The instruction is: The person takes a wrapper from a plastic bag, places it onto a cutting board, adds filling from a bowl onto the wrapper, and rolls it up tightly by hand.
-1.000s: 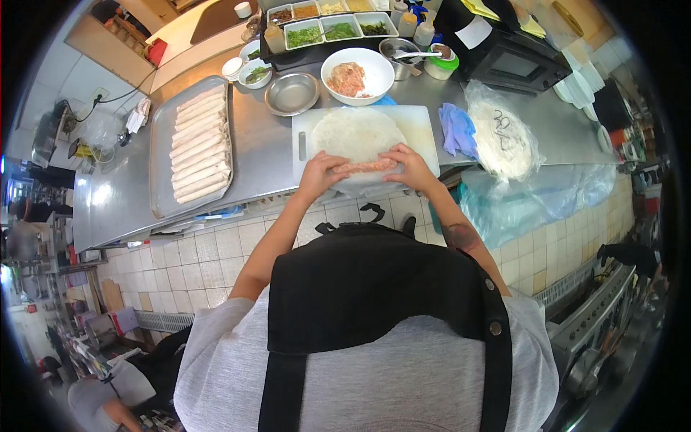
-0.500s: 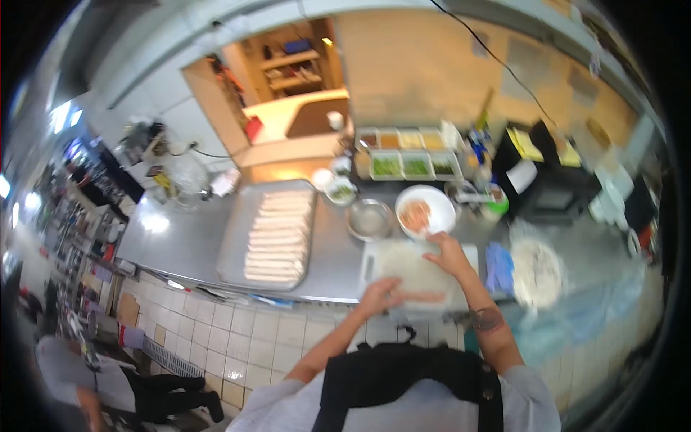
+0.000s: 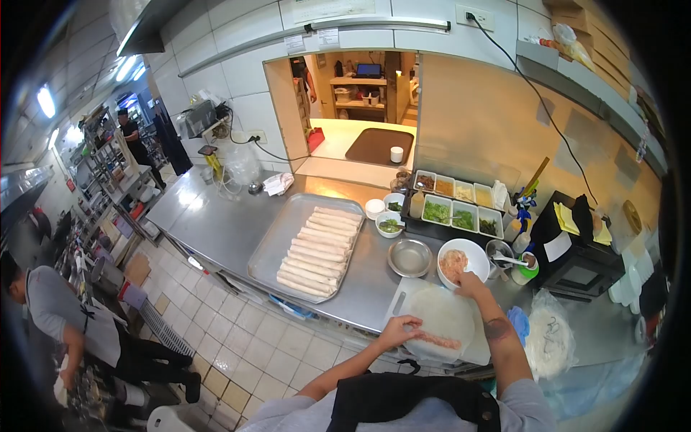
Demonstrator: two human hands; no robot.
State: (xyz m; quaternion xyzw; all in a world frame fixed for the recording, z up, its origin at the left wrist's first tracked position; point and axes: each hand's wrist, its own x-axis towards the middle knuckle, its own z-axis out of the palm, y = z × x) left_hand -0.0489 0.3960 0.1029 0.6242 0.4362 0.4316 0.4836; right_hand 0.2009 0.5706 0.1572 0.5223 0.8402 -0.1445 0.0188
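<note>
A round pale wrapper [image 3: 448, 311] lies on the white cutting board [image 3: 397, 306], with a strip of pinkish filling [image 3: 440, 340] along its near part. My left hand [image 3: 399, 333] is at the left end of that strip, fingers closed; what they hold, if anything, is too small to tell. My right hand [image 3: 471, 286] reaches to the near rim of the white bowl [image 3: 472, 253], which holds a mound of pink filling [image 3: 453, 265]. Its fingertips are partly hidden at the bowl. Left of the board, a metal tray [image 3: 270, 248] bears several pale rolls [image 3: 317, 248].
A metal bowl [image 3: 409, 258] sits between tray and white bowl. Behind stand topping containers [image 3: 464, 217]. To the right are a blue cloth [image 3: 518, 325], bagged wrappers [image 3: 551, 338] and a black oven [image 3: 584, 270]. A person [image 3: 72, 309] stands at the far left.
My right hand has left the filling strip and moved forward to the white bowl. My left hand stays by the strip's left end. The view has tilted up and turned left.
</note>
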